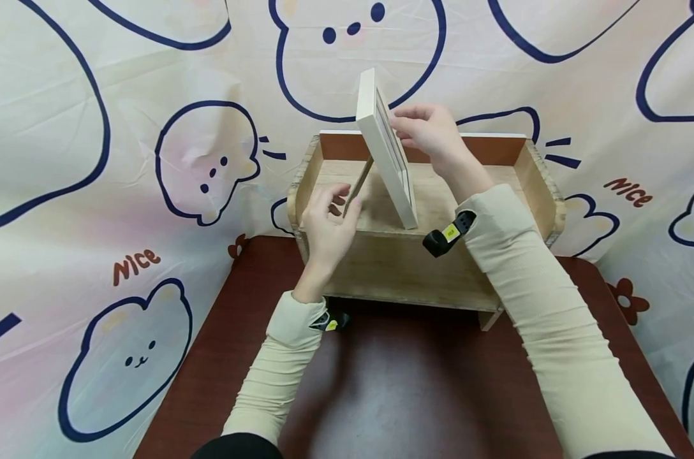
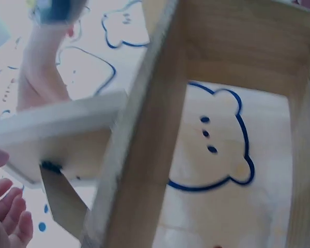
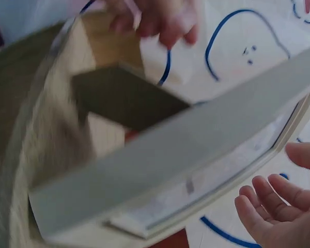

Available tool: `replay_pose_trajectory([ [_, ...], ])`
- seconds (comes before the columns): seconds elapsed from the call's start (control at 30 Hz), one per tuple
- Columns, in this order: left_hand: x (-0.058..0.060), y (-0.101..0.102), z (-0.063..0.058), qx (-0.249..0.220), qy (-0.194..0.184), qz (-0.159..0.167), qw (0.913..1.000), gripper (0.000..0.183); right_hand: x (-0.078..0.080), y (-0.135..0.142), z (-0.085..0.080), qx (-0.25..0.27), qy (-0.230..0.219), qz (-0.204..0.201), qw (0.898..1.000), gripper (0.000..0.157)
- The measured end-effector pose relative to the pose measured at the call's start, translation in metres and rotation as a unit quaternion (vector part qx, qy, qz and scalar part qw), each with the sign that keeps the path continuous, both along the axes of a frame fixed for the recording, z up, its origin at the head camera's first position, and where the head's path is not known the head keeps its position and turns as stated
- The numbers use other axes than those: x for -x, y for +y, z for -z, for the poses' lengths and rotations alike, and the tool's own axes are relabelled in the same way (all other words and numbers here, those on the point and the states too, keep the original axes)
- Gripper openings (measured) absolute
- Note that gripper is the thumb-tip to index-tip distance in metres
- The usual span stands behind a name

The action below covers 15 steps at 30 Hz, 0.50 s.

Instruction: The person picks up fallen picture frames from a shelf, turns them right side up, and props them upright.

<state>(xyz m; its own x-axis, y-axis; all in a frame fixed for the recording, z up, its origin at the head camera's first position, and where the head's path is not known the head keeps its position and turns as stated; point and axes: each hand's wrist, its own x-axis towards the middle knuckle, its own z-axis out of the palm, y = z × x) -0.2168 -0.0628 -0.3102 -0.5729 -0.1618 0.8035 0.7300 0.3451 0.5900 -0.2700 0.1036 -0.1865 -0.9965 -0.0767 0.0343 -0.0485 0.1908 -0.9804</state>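
Note:
A pale picture frame [image 1: 384, 153] stands on its edge on the upper board of a wooden shelf [image 1: 433, 197], tilted, with its glazed front toward the right. Its flat prop leg [image 1: 360, 185] sticks out from the back, on the left side. Beside that leg is my left hand [image 1: 331, 223], its fingers loosely bent and apart from it in the left wrist view. My right hand [image 1: 430, 137] is by the frame's front, fingertips near its edge in the head view. The right wrist view shows a gap between those relaxed fingers and the frame [image 3: 160, 150].
The shelf has raised side panels [image 1: 539, 188] and a low brown back strip [image 1: 496, 150]. Below the upper board is a lower tier [image 1: 404, 271]. All of it stands on a dark red-brown table [image 1: 393, 382], before a cloth backdrop [image 1: 209, 64] printed with cartoon bears.

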Motion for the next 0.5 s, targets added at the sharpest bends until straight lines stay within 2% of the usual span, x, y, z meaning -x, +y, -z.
replay_pose_trajectory([
  [0.07, -0.003, 0.006, -0.003, -0.016, -0.012, 0.027, 0.9994, 0.017, 0.006, 0.003, 0.002, -0.024, -0.002, 0.008, 1.0, 0.042],
  [0.17, -0.006, 0.015, -0.006, -0.041, -0.04, 0.046, 0.9973, 0.018, 0.014, 0.006, 0.005, -0.049, -0.003, 0.019, 0.999, 0.044],
  [0.33, -0.005, 0.027, -0.011, -0.062, -0.056, 0.047, 0.9954, 0.024, 0.026, 0.009, 0.011, -0.058, -0.005, 0.027, 0.998, 0.046],
  [0.5, -0.003, 0.038, -0.015, -0.04, -0.056, 0.022, 0.9974, 0.028, 0.034, 0.011, 0.015, -0.07, -0.004, 0.027, 0.997, 0.048],
])
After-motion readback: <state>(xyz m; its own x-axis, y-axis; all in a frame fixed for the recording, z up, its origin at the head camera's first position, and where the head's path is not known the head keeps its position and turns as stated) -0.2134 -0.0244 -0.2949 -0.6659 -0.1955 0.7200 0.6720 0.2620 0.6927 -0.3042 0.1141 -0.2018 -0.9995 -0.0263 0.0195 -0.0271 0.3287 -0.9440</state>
